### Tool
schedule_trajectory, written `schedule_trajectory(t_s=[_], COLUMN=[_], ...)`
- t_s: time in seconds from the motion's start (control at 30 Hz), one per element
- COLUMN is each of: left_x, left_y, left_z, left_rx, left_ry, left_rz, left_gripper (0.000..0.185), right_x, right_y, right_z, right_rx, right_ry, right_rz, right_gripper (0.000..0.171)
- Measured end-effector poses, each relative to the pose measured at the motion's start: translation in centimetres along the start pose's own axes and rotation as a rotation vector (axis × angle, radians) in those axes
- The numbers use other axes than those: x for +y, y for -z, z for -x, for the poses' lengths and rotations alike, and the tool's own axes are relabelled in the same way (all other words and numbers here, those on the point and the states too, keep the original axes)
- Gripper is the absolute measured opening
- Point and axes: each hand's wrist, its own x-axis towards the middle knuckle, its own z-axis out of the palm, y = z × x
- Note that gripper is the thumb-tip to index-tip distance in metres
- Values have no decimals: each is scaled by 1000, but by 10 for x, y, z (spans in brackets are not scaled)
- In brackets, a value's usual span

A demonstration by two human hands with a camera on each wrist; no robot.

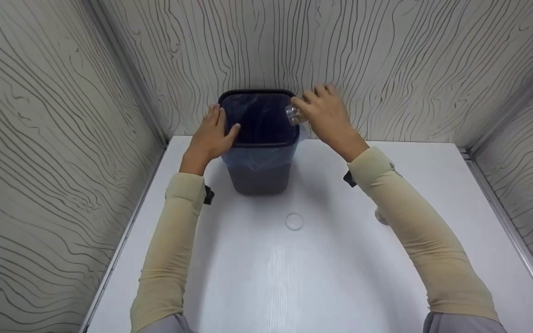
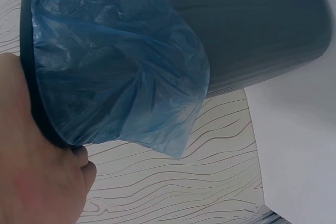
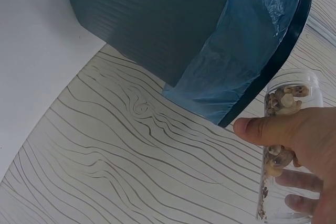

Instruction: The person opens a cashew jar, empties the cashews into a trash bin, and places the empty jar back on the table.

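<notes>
While the left hand (image 1: 209, 138) grips the rim of a lined trash bin (image 1: 262, 179), the right hand (image 1: 327, 116) grasps a tilted clear jar (image 1: 295, 115).

White table (image 1: 248, 277) under bin (image 1: 262, 178), clear lid (image 1: 294, 222)

Bin (image 1: 262, 182) stood on the table (image 1: 248, 277) at its far side, just before the far wall (image 1: 248, 41). Liner (image 1: 266, 157) lay in the bin, folded over its rim. Left hand (image 1: 210, 138) was at the left rim, thumb inside, fingers outside. Right hand (image 1: 327, 118), at the far right, held a jar (image 1: 296, 115), tilted left, at the right rim; small pieces (image 3: 284, 100) were in it. Round piece (image 1: 294, 222) lay on the table, nearer than the bin; another object (image 1: 380, 216), partly hidden by the right sleeve (image 1: 414, 222), lay farther right.
</notes>
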Motion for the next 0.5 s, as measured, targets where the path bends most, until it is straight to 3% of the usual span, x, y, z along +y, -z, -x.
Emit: schedule_trajectory(t_s=[0.5], left_x=[3], left_y=[2], left_z=[0], left_rx=[8], left_ry=[6], left_rz=[-77], left_gripper=[85], right_x=[-5], right_y=[0], right_z=[-2], right_rx=[-20], right_ry=[12], right_rz=[15], right_gripper=[48])
